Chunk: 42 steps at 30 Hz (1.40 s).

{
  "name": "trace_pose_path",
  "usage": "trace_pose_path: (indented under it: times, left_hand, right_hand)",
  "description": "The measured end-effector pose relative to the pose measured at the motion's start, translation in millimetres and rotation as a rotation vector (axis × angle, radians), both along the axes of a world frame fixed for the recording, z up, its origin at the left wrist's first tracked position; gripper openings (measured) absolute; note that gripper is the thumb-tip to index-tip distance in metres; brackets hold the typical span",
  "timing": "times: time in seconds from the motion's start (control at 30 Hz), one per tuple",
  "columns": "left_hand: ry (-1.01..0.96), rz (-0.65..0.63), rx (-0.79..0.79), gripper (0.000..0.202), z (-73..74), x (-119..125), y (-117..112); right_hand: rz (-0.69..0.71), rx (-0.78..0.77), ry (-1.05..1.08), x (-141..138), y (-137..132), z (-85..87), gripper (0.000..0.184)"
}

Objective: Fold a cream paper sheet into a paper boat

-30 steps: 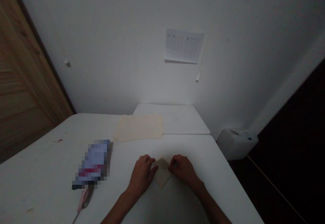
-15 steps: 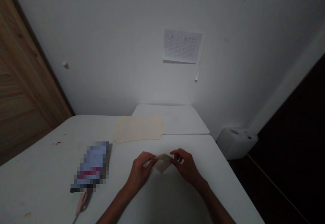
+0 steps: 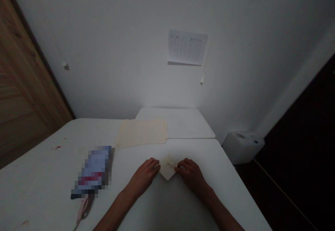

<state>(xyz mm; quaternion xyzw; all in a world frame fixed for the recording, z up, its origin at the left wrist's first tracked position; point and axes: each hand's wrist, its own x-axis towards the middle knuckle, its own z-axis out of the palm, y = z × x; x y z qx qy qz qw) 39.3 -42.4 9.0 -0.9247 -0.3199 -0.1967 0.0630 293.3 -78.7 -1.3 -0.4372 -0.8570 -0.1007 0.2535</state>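
A small folded piece of cream paper (image 3: 167,168) lies on the white table (image 3: 162,206), its point toward me. My left hand (image 3: 144,175) rests palm down at the paper's left edge, fingers stretched out and pressing on it. My right hand (image 3: 191,174) lies at the paper's right edge, fingers extended onto it. Both hands lie flat on the table.
A stack of cream sheets (image 3: 141,133) lies farther back on the table. A blurred-out flat object (image 3: 92,172) lies to the left, with pink-handled scissors (image 3: 82,210) just below it. A white canister (image 3: 242,146) stands on the floor to the right. A wooden door (image 3: 21,95) is at left.
The paper was lifted slightly between both hands' fingertips half a second ago; now it lies flat and both hands are pressed down beside it.
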Motion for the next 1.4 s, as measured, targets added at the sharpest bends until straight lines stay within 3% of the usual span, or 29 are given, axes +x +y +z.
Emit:
trace_pose_path:
  times: [0.17, 0.27, 0.4, 0.57, 0.9, 1.2, 1.4]
  left_hand:
    - [-0.010, 0.006, -0.097, 0.038, 8.6, -3, -13]
    - [-0.052, 0.046, -0.106, 0.029, 10.3, 1, -19]
    - [-0.096, 0.087, -0.111, 0.026, 0.1, 13, -19]
    - [-0.088, -0.004, -0.159, 0.041, -12.0, 26, -11]
    - [0.054, 0.023, -0.188, 0.047, -17.8, 34, -6]
    - [0.114, 0.076, -0.176, 0.055, -9.6, 31, -18]
    - [0.076, 0.112, -0.151, 0.055, -8.3, 5, -23]
  right_hand:
    - [-0.019, -0.169, -0.024, 1, -9, 8.4, 0.028]
    - [-0.018, -0.209, 0.007, -3, -14, 17.0, 0.025]
    - [-0.024, -0.200, 0.050, -12, -15, 18.8, 0.015]
    - [-0.067, -0.160, 0.056, -19, -8, 11.0, 0.016]
    - [-0.114, -0.201, 0.090, -24, -4, 9.5, 0.014]
    - [-0.184, -0.216, -0.031, -26, -12, 11.9, 0.025]
    - [-0.257, -0.216, -0.014, -13, -22, 13.5, 0.025]
